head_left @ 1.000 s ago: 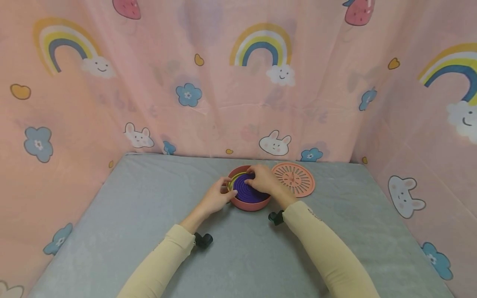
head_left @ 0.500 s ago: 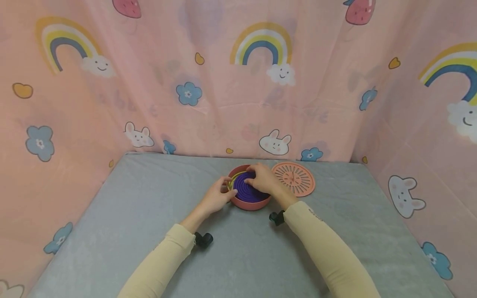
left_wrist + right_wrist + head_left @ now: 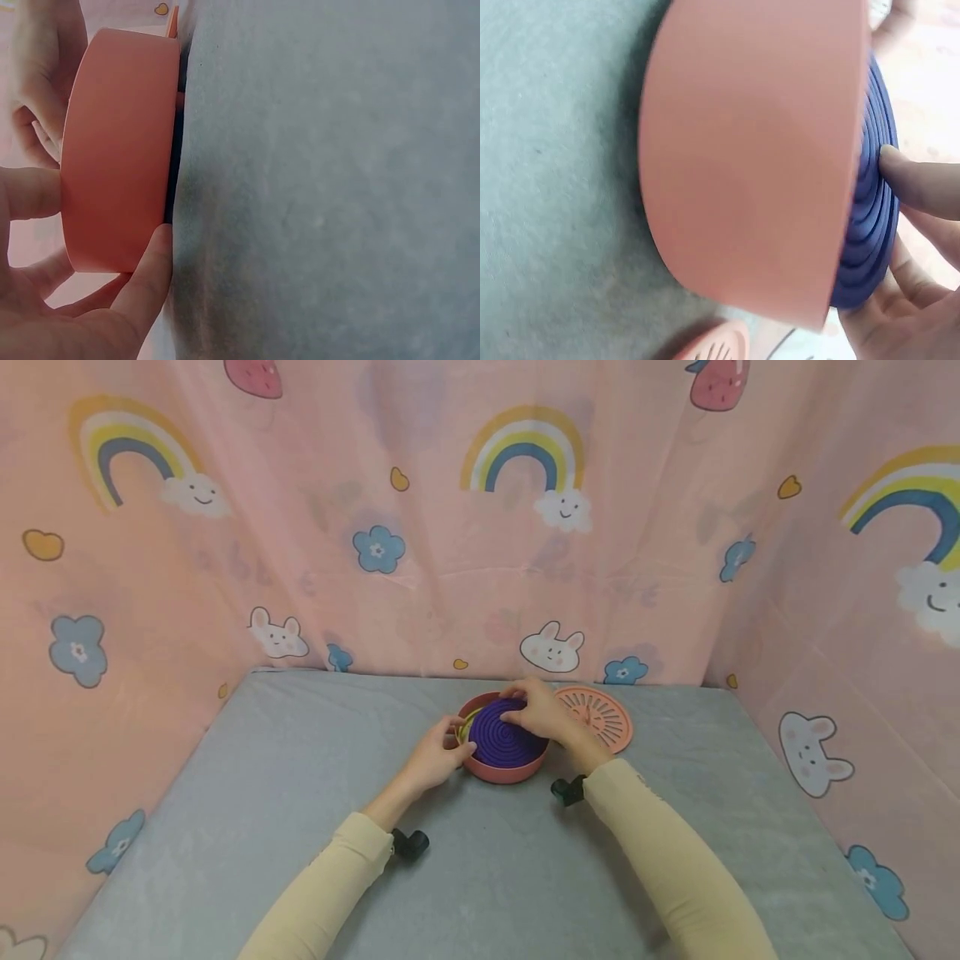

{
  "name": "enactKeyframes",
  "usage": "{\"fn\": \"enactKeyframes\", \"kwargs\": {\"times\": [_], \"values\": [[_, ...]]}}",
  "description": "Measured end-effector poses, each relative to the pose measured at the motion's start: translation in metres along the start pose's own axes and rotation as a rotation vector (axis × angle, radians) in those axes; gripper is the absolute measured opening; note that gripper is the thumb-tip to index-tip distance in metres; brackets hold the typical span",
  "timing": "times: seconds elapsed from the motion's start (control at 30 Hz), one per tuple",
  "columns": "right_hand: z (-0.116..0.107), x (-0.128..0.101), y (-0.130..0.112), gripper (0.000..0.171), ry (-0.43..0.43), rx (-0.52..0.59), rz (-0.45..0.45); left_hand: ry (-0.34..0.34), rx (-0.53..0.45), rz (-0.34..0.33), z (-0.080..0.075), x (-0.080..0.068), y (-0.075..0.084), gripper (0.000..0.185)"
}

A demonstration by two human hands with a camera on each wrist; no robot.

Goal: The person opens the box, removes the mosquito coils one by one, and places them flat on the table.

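The purple coil (image 3: pixel 506 742) lies in the pink round dish (image 3: pixel 501 768), which stands on the grey table cover (image 3: pixel 300 793) near the back of the table; that is what I see from the head camera. My left hand (image 3: pixel 437 758) sits at the dish's left rim, fingers curled around the wall with the tips at the coil's edge. My right hand (image 3: pixel 546 717) reaches over the dish's far right side, fingertips curled down onto the coil's ridges. The pink perforated lid (image 3: pixel 603 718) lies flat on the cover just right of the dish, partly hidden behind my right hand and wrist. Pink curtains printed with rainbows and bunnies (image 3: pixel 480 527) close in the table on three sides. From the left wrist camera I see the dish (image 3: pixel 120 150) side-on against the grey cover (image 3: pixel 337 187); the left hand (image 3: pixel 75 300) grips its wall, thumb pressed at the base where the dish meets the cover, another finger against the rim. The right hand (image 3: pixel 41 75) shows beyond the dish. From the right wrist camera the dish wall (image 3: pixel 750 165) fills the frame and the coil (image 3: pixel 874 195) rises past its rim, one edge lifted. The right hand (image 3: pixel 915 247) pinches the coil, one fingertip pressing on the ridged top and other fingers curled beneath. A sliver of the lid (image 3: pixel 716 345) shows at the bottom edge.
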State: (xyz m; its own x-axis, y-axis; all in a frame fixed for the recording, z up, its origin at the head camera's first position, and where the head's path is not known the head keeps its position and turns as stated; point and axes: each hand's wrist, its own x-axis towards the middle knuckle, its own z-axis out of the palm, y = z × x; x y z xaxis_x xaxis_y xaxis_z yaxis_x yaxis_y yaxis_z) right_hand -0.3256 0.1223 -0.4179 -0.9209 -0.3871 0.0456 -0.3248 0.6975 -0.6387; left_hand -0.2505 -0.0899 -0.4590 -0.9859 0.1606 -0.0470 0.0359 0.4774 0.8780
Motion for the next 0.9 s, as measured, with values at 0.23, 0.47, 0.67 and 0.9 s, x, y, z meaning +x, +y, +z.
{"fn": "enactKeyframes", "kwargs": {"times": [0.23, 0.47, 0.67, 0.9], "values": [[-0.016, -0.003, 0.005, 0.033, -0.042, 0.076, 0.051, 0.000, -0.001, -0.008, 0.001, 0.001, 0.000, 0.048], [-0.028, -0.008, 0.009, 0.029, -0.036, 0.114, 0.076, 0.001, -0.010, 0.004, 0.000, 0.000, 0.000, 0.048], [-0.037, -0.014, 0.015, 0.031, -0.019, 0.216, 0.080, -0.007, -0.026, 0.019, 0.000, -0.001, 0.000, 0.049], [-0.053, -0.028, 0.021, 0.035, 0.016, 0.333, 0.103, -0.015, -0.034, 0.020, 0.000, 0.001, -0.001, 0.049]]}}
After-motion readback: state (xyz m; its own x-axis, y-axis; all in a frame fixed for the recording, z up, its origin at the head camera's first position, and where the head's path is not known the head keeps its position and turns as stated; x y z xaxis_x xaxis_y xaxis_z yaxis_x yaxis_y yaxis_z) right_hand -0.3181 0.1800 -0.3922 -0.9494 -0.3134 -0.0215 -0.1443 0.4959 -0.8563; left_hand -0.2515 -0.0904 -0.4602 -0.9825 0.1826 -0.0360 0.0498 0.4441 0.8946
